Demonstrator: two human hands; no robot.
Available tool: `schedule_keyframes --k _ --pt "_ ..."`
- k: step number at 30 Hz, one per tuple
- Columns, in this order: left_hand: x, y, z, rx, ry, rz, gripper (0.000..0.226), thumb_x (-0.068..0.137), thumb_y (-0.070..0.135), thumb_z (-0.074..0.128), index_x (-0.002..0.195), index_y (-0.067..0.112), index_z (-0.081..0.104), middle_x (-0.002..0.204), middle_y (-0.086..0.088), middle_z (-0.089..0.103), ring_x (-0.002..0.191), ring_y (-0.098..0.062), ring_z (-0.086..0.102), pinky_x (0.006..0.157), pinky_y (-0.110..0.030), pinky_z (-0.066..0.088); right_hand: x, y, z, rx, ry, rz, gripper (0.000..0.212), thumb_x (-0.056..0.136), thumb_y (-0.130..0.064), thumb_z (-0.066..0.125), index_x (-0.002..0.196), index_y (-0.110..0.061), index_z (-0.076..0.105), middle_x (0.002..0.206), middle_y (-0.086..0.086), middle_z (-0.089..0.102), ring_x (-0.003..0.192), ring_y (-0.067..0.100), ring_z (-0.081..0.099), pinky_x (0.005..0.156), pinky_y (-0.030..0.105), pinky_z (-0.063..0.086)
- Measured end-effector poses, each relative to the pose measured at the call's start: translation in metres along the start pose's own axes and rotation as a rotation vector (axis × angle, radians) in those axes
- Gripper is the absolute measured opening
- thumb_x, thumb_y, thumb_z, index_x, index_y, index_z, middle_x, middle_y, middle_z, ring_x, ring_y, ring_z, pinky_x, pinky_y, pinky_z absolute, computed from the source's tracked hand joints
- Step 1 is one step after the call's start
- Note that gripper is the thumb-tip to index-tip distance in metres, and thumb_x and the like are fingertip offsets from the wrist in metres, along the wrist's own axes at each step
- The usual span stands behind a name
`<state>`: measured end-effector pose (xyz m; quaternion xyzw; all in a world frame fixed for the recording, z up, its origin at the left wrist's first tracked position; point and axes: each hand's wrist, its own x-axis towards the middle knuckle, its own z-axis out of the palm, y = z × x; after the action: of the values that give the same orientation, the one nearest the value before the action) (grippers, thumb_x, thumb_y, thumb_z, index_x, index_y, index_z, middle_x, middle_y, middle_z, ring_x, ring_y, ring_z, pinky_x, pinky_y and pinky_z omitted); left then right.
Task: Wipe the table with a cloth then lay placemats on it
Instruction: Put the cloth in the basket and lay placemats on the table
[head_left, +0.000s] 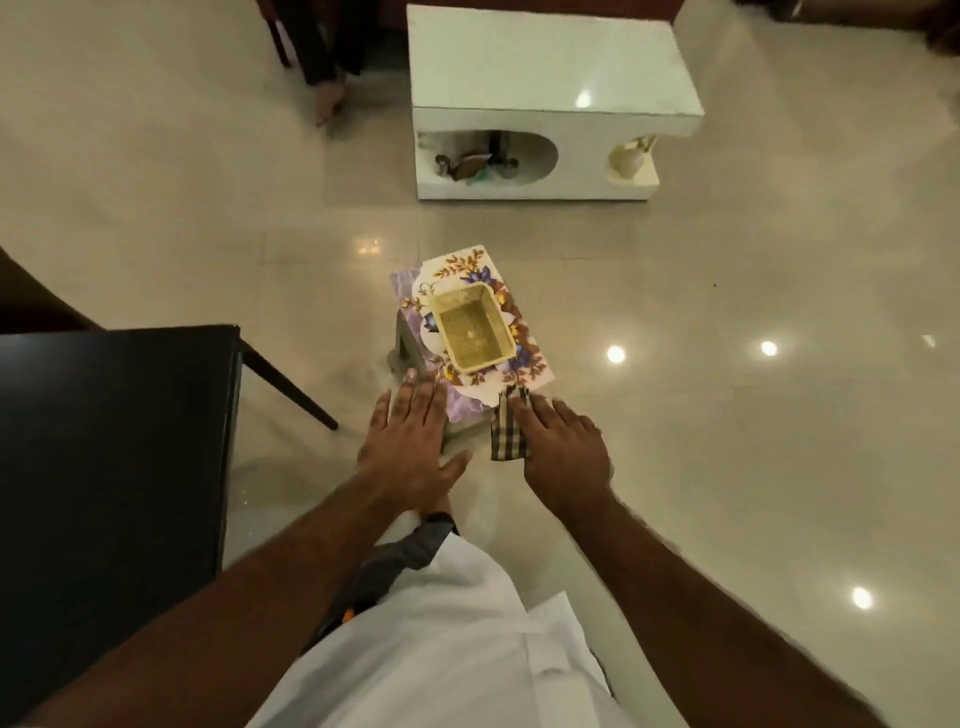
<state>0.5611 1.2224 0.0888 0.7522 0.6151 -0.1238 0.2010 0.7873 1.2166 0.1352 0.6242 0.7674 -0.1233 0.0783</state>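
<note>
Head view. A small grey stool (401, 340) carries a stack of floral printed placemats (464, 268) with a yellow plastic mesh basket (474, 328) on top.

Left hand (410, 447): flat, fingers spread and straight, over the stool's near left corner at the mat edge.

Right hand (563, 449): fingers straight on a checked brown-and-cream cloth (506, 434) at the stool's near right corner. The thumb is hidden, so I cannot tell if it pinches.

A black rectangular table (104, 441) is left of the stool and a white glossy low table (545, 57) is well beyond it.

Judgement: the step is taking up the cloth, and wiping is not yet begun. Grip the cloth fully and leave the mats and basket alone. Steady the stack with the left hand so nothing slides off.
</note>
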Motion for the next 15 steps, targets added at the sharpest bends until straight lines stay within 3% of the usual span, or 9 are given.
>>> schedule_keyframes --k 7,15 --pt "0.108 -0.019 -0.020 -0.085 -0.028 -0.066 0.109 0.104 0.080 0.032 0.176 0.012 -0.013 0.184 -0.013 -0.019 0.172 -0.034 -0.012 0.139 -0.056 0.001 0.144 0.026 -0.002 0.006 -0.070 -0.152 0.061 0.101 -0.008 0.064 0.161 -0.017 0.059 0.151 0.019 0.068 0.128 0.046 0.068 0.104 0.054 0.056" --pt "0.199 -0.019 0.037 -0.194 -0.087 -0.290 0.116 0.094 0.084 0.029 0.177 0.010 -0.003 0.186 -0.015 -0.008 0.172 -0.040 -0.004 0.136 -0.060 0.002 0.302 0.048 0.067 -0.050 -0.290 -0.442 0.055 0.106 -0.016 0.051 0.161 -0.023 0.057 0.146 0.014 0.070 0.122 0.045 0.070 0.099 0.053 0.060"
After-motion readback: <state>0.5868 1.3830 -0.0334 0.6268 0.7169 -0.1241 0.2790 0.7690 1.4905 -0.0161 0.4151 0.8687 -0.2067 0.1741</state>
